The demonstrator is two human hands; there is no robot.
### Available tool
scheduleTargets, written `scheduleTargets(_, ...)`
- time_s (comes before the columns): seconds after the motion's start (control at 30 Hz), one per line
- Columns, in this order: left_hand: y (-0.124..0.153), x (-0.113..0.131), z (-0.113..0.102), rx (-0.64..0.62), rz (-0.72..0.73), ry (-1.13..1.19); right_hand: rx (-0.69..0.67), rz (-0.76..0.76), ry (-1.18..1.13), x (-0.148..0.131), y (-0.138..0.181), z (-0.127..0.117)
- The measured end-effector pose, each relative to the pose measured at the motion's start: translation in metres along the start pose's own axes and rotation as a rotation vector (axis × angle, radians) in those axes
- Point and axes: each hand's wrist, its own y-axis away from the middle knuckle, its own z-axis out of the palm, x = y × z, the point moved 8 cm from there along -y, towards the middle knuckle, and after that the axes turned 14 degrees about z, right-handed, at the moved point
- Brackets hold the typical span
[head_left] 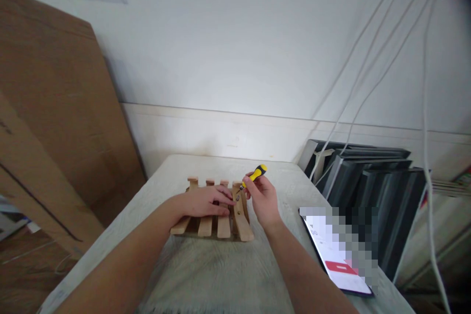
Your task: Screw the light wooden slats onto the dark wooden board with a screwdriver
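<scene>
A slatted wooden piece (223,225) lies on the table, made of several light slats with notched ends. My left hand (206,201) rests across the slats, fingers stretched out and thumb apart, fingertips close to the rightmost slat. Between my right hand's (263,198) fingers is a yellow and black screwdriver (258,172). It is tilted, with its handle up to the right and its shaft pointing down at the rightmost slat (241,221). A dark hole shows in that slat. Whether the screwdriver's tip sits in a screw is too small to tell.
The pale table (176,274) has its far edge close to the wall. A phone (331,255), partly blurred out, lies at the right edge. Dark flat panels (371,176) lean beyond it, white cables (427,108) hang nearby, and a large cardboard box (55,108) stands left.
</scene>
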Motion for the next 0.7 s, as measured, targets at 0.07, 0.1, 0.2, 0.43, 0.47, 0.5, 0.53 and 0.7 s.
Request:
scheduleTargets(0.07, 0.0009, -0.0007, 0.0003, -0.001, -0.001, -0.007, -0.001, 0.003, -0.014, -0.0016, -0.0003, -0.0009)
scheduleTargets(0.1, 0.0013, -0.0006, -0.0001, 0.006, 0.003, -0.019, -0.009, 0.008, -0.021, -0.0019, -0.0004, -0.0009)
scheduleTargets(0.2, 0.0023, 0.0022, -0.0011, 0.021, 0.037, -0.057, -0.036, 0.029, -0.051, -0.0009, -0.0009, -0.0005)
scheduleTargets(0.43, 0.0031, 0.0021, 0.002, 0.028, 0.039, -0.031, -0.038, 0.018, 0.05, -0.0038, 0.0, 0.0001)
scheduleTargets(0.47, 0.0031, 0.0007, 0.0027, 0.029, 0.026, -0.015, -0.034, 0.02, 0.061, -0.0047, 0.0004, -0.0003)
scheduleTargets(0.5, 0.0031, -0.0006, 0.0033, 0.031, 0.015, 0.002, -0.028, 0.023, 0.068, -0.0056, 0.0008, -0.0009)
scheduleTargets(0.53, 0.003, -0.0017, 0.0037, 0.034, 0.008, 0.018, -0.023, 0.025, 0.073, -0.0065, 0.0012, -0.0014)
scheduleTargets(0.7, 0.0025, -0.0013, 0.0039, 0.044, 0.032, 0.04, -0.017, 0.022, 0.125, -0.008, 0.0028, 0.0001)
